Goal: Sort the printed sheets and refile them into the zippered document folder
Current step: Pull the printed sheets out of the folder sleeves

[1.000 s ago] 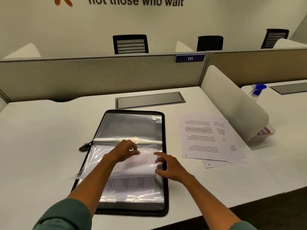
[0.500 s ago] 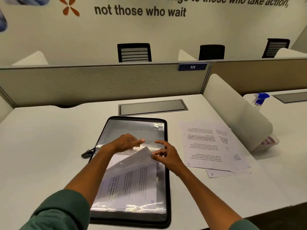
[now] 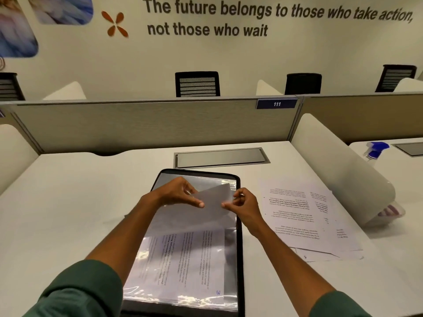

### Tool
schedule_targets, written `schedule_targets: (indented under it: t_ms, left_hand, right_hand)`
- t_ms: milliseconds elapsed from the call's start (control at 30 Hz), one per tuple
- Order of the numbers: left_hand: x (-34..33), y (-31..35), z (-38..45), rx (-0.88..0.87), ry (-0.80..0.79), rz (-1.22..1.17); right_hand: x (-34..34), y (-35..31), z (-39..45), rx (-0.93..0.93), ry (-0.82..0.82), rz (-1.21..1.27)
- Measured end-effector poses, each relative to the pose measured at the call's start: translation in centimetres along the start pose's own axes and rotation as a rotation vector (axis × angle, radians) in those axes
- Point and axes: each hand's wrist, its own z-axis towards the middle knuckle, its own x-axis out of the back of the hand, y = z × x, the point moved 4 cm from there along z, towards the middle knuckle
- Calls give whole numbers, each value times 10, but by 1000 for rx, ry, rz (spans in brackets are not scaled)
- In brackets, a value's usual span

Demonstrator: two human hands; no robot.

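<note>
A black zippered document folder (image 3: 239,227) lies open on the white desk in front of me. A printed sheet (image 3: 194,259) lies inside a clear sleeve in it. My left hand (image 3: 176,194) and my right hand (image 3: 242,203) both pinch a clear plastic sleeve page (image 3: 215,197), lifted above the folder's far half. A loose pile of printed sheets (image 3: 299,216) lies on the desk to the right of the folder.
A grey cable hatch (image 3: 220,157) is set into the desk behind the folder. A curved white divider (image 3: 338,170) rises on the right, with a blue spray bottle (image 3: 375,151) beyond it. A beige partition (image 3: 148,124) closes off the desk's far edge.
Both hands moved away from me and raised the clear sleeve page off the printed sheet, up over the folder's far half. The camera tilted up.
</note>
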Motion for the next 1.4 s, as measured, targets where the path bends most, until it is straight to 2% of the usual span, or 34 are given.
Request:
schedule_targets:
  t_ms: [233, 433, 567, 733, 1033, 1167, 1300, 1400]
  left_hand:
    - [23, -8, 18, 7, 167, 220]
    - [24, 8, 28, -102, 179, 257]
    - [29, 16, 36, -108, 184, 304]
    - [36, 14, 43, -91, 224, 453]
    - [35, 19, 54, -85, 590, 930]
    - [23, 23, 59, -21, 681, 947]
    - [9, 26, 71, 50, 693, 917]
    - [1, 22, 77, 28, 717, 826]
  right_hand:
    - [13, 2, 8, -55, -39, 102]
    - [31, 6, 13, -104, -68, 156]
    - [46, 6, 14, -120, -2, 229]
    - [78, 13, 16, -125, 174, 268]
    - [161, 23, 0, -101, 644, 155]
    - [191, 28, -11, -78, 790, 59]
    - [216, 25, -25, -97, 972, -9]
    - [228, 19, -33, -65, 1044, -59]
